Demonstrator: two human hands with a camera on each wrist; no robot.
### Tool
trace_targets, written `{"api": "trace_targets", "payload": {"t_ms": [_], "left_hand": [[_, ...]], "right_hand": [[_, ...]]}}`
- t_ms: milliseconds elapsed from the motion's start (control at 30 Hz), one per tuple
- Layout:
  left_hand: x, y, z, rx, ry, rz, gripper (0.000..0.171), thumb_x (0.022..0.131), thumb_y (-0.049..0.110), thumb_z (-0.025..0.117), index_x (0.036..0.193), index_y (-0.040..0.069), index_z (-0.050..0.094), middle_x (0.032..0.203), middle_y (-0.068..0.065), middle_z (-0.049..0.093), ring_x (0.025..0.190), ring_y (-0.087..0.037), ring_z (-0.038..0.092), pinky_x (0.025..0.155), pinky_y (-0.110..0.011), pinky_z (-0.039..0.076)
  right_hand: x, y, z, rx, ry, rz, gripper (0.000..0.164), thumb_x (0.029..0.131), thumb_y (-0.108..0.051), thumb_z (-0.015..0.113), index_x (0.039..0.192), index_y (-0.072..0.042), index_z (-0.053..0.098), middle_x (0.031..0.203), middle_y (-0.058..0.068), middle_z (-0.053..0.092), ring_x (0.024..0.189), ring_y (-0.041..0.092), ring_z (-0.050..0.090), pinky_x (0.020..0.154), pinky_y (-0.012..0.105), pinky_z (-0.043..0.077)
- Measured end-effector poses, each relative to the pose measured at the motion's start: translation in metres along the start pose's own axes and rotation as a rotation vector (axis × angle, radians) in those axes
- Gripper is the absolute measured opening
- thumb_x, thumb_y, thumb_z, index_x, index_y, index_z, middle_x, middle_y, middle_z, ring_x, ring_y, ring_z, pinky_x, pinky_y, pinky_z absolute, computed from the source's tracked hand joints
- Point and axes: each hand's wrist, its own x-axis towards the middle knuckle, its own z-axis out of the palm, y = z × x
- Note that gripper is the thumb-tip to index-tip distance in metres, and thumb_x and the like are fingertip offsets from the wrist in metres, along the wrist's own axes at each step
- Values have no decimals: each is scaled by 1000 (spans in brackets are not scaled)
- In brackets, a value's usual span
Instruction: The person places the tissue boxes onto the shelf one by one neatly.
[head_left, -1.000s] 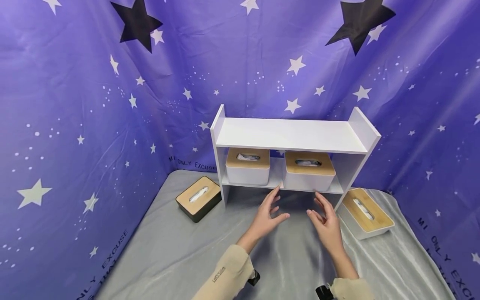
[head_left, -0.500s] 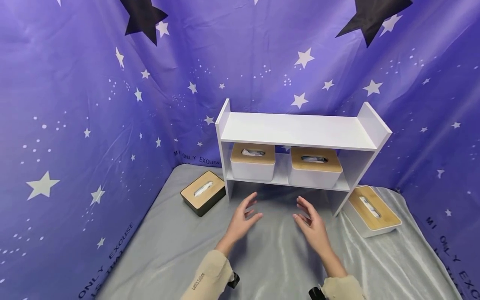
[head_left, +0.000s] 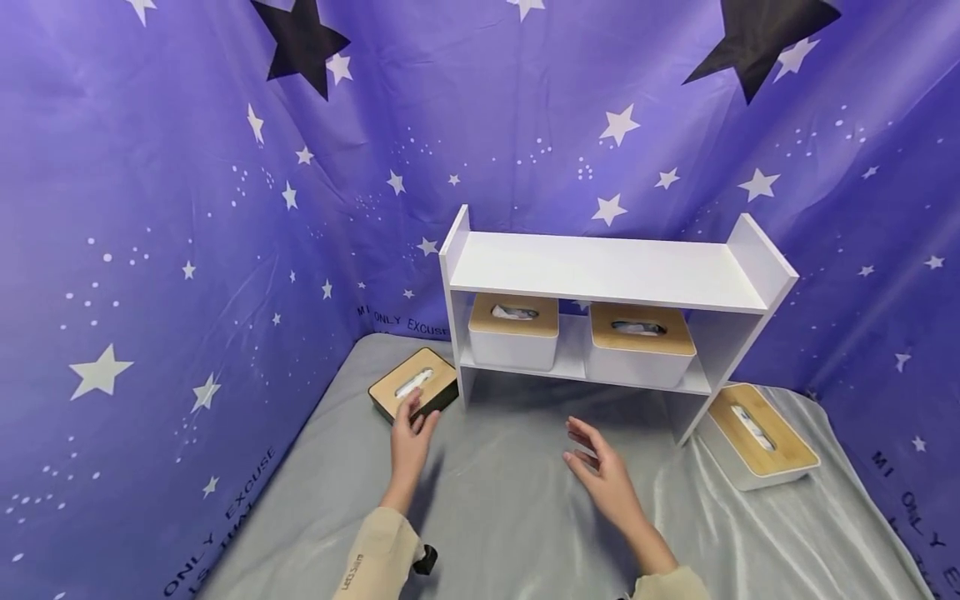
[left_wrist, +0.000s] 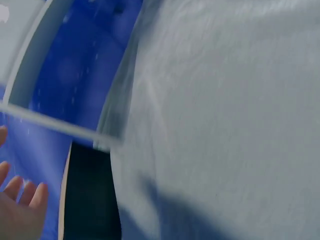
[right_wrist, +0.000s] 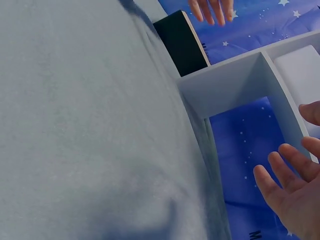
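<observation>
My left hand (head_left: 408, 446) hovers at the near edge of a black tissue box (head_left: 401, 385) with a wooden lid, its fingertips overlapping the box in the head view; contact cannot be told. In the left wrist view the box's dark side (left_wrist: 92, 195) shows beside the fingers. My right hand (head_left: 606, 479) is held in front of the white shelf (head_left: 600, 271), fingers relaxed and holding nothing. On the shelf's middle board stand two white tissue boxes with wooden lids, one on the left (head_left: 513, 346) and one on the right (head_left: 637, 362).
Another white tissue box (head_left: 761, 442) with a wooden lid sits on the grey cloth (head_left: 517, 517) beside the shelf's right leg. Purple star-printed curtains (head_left: 360, 108) enclose the back and both sides.
Both hands have drawn back from the shelf front. The left hand has swung left to the black tissue box, while the right has shifted slightly left and nearer. The head view has shifted slightly.
</observation>
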Motion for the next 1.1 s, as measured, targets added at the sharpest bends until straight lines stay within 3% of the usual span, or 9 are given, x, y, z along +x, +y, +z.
{"api": "trace_targets", "payload": {"t_ms": [67, 167, 367, 500, 633, 767, 900, 967, 1100], "left_hand": [[7, -13, -9, -8, 72, -25, 50, 94, -1, 64, 141, -7, 47, 151, -26, 43, 141, -44, 40, 115, -59, 36], [17, -22, -21, -9, 140, -55, 49, 95, 0, 63, 140, -7, 45, 154, -25, 40, 143, -42, 38, 118, -56, 33], [33, -30, -31, -10, 187, -155, 54, 96, 5, 63, 145, -3, 41, 149, -25, 43, 142, -40, 39, 120, -53, 31], [38, -35, -33, 0, 229, -181, 58, 94, 3, 63, 146, -4, 38, 154, -27, 33, 145, -43, 33, 119, -56, 32], [40, -42, -34, 19, 277, -211, 63, 92, 0, 64, 147, -6, 33, 155, -27, 25, 145, -45, 30, 118, -57, 33], [41, -52, -34, 67, 212, -336, 72, 95, 7, 61, 153, -6, 21, 157, -31, 24, 144, -46, 31, 120, -54, 32], [43, -59, -35, 113, 101, -481, 73, 103, 18, 51, 158, -3, 7, 163, -30, 15, 150, -44, 24, 124, -50, 26], [44, -60, -36, 109, 67, -511, 71, 105, 19, 46, 159, -1, 4, 164, -28, 11, 151, -43, 21, 125, -49, 24], [48, -58, -41, 99, 45, -499, 69, 106, 14, 44, 159, 0, 3, 165, -26, 9, 152, -42, 19, 125, -48, 23]], "right_hand": [[-3, 1, 2, -3, -10, -3, 49, 91, 3, 67, 139, 3, 53, 132, 24, 62, 122, 2, 59, 91, 26, 58], [-5, 2, 5, -17, -26, -3, 49, 92, 1, 66, 140, 2, 52, 132, 24, 62, 122, 9, 61, 92, 28, 59], [-4, 1, 5, -21, -44, 23, 50, 93, 0, 66, 140, 1, 51, 132, 26, 61, 122, 26, 62, 93, 25, 58], [-3, 0, 5, -24, -54, 31, 49, 92, 0, 66, 140, 3, 52, 132, 26, 61, 120, 27, 63, 93, 27, 58], [-3, -1, 8, -22, -70, 22, 49, 93, -1, 66, 139, 2, 52, 132, 26, 62, 118, 20, 64, 92, 32, 59], [-4, -3, 11, -7, -82, 10, 48, 93, 0, 66, 139, 1, 53, 131, 26, 62, 118, 7, 62, 91, 34, 60], [-5, -4, 15, 5, -101, 3, 49, 92, 1, 67, 138, 2, 53, 130, 27, 62, 118, 11, 64, 89, 39, 60], [-6, -4, 16, 7, -109, 8, 49, 92, 1, 67, 138, 2, 53, 130, 27, 63, 117, 17, 65, 89, 41, 60], [-6, -6, 16, 7, -121, 16, 48, 93, -1, 66, 139, 1, 53, 131, 25, 62, 117, 34, 64, 91, 43, 59]]}}
